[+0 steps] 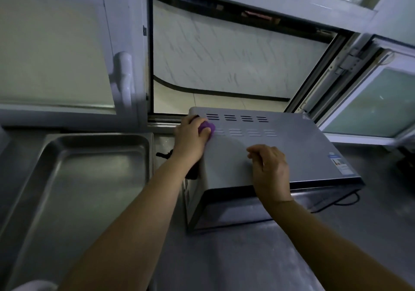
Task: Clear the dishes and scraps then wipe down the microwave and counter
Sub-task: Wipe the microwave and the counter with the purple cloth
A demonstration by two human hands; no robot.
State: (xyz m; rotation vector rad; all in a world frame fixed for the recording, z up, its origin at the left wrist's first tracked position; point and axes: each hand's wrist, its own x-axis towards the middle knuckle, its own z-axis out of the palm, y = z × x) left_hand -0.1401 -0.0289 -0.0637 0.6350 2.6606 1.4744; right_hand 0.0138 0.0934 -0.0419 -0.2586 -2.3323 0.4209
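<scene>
Microwave [292, 155] sits on the steel tabletop [247, 257], below an open window [224, 61], with a metal tray [74, 178] lying to its left. Its gray top carries 2 rows of vent slots. The right hand [269, 171] rests there, fingers loosely bent, holding nothing. The left hand [190, 140] keeps its grip on a purple cloth [206, 128] at the rear left corner.

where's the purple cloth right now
In the head view, the purple cloth is under the left hand on the microwave top's far left corner, beside the vent slots.
</scene>
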